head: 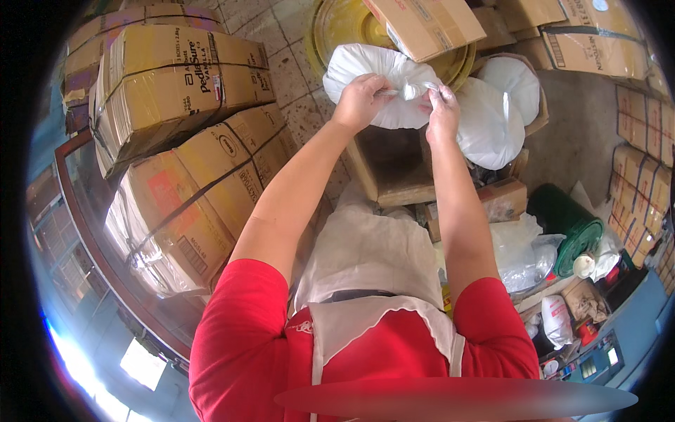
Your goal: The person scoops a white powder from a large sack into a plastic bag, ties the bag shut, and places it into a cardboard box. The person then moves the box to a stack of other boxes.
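Observation:
A full white plastic bag [387, 113] with a knotted neck is in front of me, above an open cardboard box [390, 198]. My left hand [364, 100] pinches one twisted end beside the knot [414, 90]. The other end is gripped by my right hand [442, 112], so the ends stretch out to either side. Whether the box below bears the bag's weight I cannot tell. Just right of my right hand sit more filled white bags [488, 124]. Behind the knotted bag is a yellow round lid [327, 31], partly covered by a cardboard carton [430, 26].
Strapped bundles of flattened cardboard [179, 84] stand at left, beside a brown-framed glass panel [79, 211]. Tiled floor [290, 68] shows between them and the bag. On the right are a green plastic bin [575, 232], clear plastic bags [522, 258] and stacked cartons [638, 195].

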A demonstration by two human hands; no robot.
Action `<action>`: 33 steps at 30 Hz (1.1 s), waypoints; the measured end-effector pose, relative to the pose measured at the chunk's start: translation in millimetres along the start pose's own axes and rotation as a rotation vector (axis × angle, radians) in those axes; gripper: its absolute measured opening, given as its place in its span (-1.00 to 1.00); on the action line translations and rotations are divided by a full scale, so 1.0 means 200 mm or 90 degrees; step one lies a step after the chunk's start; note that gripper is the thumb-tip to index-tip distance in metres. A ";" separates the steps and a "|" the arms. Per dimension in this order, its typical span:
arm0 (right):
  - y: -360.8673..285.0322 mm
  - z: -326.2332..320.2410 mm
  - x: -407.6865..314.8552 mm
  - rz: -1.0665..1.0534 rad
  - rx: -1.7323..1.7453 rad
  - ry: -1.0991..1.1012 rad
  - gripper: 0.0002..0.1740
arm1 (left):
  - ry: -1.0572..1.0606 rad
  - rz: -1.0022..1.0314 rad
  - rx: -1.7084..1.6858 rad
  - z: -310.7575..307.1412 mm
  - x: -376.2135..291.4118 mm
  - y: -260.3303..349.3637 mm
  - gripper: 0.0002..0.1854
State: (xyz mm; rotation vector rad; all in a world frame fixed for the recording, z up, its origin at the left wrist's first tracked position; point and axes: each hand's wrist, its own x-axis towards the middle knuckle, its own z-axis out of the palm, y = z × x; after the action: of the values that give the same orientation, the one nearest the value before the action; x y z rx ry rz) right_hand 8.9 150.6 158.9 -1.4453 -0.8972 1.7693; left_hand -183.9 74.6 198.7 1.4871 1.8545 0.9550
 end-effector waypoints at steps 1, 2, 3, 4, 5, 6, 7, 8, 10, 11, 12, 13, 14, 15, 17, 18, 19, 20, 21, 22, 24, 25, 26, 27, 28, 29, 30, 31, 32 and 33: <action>-0.02 0.00 0.00 0.025 0.034 0.000 -0.72 | 0.015 -0.024 -0.017 -0.01 0.00 0.00 -0.80; -0.06 0.00 0.00 -0.097 -0.071 -0.014 -0.73 | 0.027 -0.049 -0.036 -0.01 0.00 0.00 -0.79; -0.11 -0.01 0.00 -0.196 -0.182 -0.042 -0.72 | 0.027 -0.071 -0.064 -0.02 -0.01 0.00 -0.79; -0.16 -0.01 -0.01 -0.296 -0.293 -0.073 -0.72 | 0.033 -0.076 -0.066 -0.02 -0.02 0.00 -0.79; -0.21 0.00 -0.02 -0.344 -0.415 -0.082 -0.71 | 0.029 -0.076 -0.074 -0.02 -0.04 0.00 -0.79; -0.27 0.01 -0.04 -0.427 -0.390 -0.099 -0.72 | 0.025 -0.098 -0.075 -0.02 -0.05 0.00 -0.79; -0.31 0.04 -0.05 -0.436 -0.504 -0.140 -0.71 | 0.034 -0.061 -0.069 -0.01 -0.05 -0.01 -0.79; -0.35 0.07 -0.06 -0.446 -0.611 -0.171 -0.69 | 0.045 -0.043 -0.056 0.01 -0.05 -0.01 -0.80; -0.38 0.14 -0.08 -0.472 -0.853 -0.214 -0.59 | 0.060 -0.016 -0.038 0.04 -0.04 -0.01 -0.79; -0.39 0.17 -0.07 -0.344 -0.871 -0.224 -0.58 | 0.064 -0.007 -0.031 0.05 -0.03 -0.02 -0.78; -0.39 0.20 -0.06 -0.267 -0.861 -0.242 -0.58 | 0.068 0.007 -0.025 0.05 -0.03 -0.02 -0.78; -0.38 0.22 -0.04 -0.191 -0.847 -0.256 -0.57 | 0.064 0.000 -0.017 0.05 -0.04 -0.02 -0.78; -0.36 0.23 -0.03 -0.175 -0.830 -0.253 -0.54 | 0.058 -0.001 -0.012 0.05 -0.04 -0.02 -0.77; -0.34 0.24 -0.01 -0.162 -0.824 -0.260 -0.55 | 0.043 -0.020 -0.005 0.04 -0.04 -0.02 -0.77; -0.28 0.25 0.02 -0.126 -0.828 -0.244 -0.57 | 0.045 0.006 0.000 0.04 -0.06 -0.02 -0.76; -0.25 0.25 0.02 -0.141 -0.810 -0.243 -0.61 | 0.047 0.017 0.006 0.04 -0.06 -0.02 -0.75; -0.23 0.25 0.03 -0.153 -0.795 -0.234 -0.63 | 0.052 -0.001 -0.011 0.04 -0.07 -0.02 -0.75; -0.21 0.24 0.03 -0.163 -0.770 -0.245 -0.66 | 0.057 -0.013 -0.029 0.04 -0.07 -0.02 -0.74; -0.19 0.22 0.03 -0.185 -0.741 -0.184 -0.68 | 0.058 -0.026 -0.052 0.05 -0.06 -0.02 -0.73; -0.18 0.20 0.03 -0.204 -0.701 -0.144 -0.70 | 0.049 -0.023 -0.036 0.05 -0.05 -0.01 -0.72; -0.16 0.14 0.01 -0.359 -0.557 -0.062 -0.77 | 0.027 -0.036 -0.001 0.05 -0.04 -0.01 -0.70; -0.14 0.12 0.01 -0.377 -0.491 -0.067 -0.80 | 0.038 -0.020 -0.008 0.05 -0.03 -0.01 -0.67; -0.12 0.10 -0.01 -0.392 -0.433 -0.046 -0.83 | 0.043 -0.017 -0.006 0.05 -0.03 -0.01 -0.65; -0.11 0.08 -0.02 -0.405 -0.376 -0.026 -0.85 | 0.048 -0.014 -0.006 0.05 -0.02 -0.01 -0.62; -0.09 0.07 -0.04 -0.362 -0.322 -0.046 -0.92 | 0.052 -0.035 -0.008 0.05 -0.03 -0.01 -0.62; -0.08 0.07 -0.05 -0.317 -0.273 -0.081 -0.93 | 0.056 -0.057 -0.008 0.05 -0.03 -0.01 -0.62; -0.07 0.06 -0.07 -0.249 -0.224 -0.119 -0.92 | 0.057 -0.075 -0.011 0.05 -0.04 -0.01 -0.62; -0.07 0.05 -0.08 -0.181 -0.174 -0.156 -0.92 | 0.074 -0.063 -0.037 0.04 -0.05 -0.02 -0.64; -0.07 0.05 -0.09 -0.180 -0.210 -0.176 -0.82 | 0.085 -0.046 -0.066 0.05 -0.05 -0.02 -0.66; -0.07 0.05 -0.10 -0.109 -0.167 -0.208 -0.78 | 0.097 -0.035 -0.097 0.05 -0.05 -0.02 -0.67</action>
State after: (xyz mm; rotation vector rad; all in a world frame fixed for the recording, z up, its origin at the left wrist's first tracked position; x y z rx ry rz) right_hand 4.0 141.3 182.6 -1.2072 -1.4243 1.8383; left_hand -176.1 65.7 188.7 1.2988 1.8717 1.1826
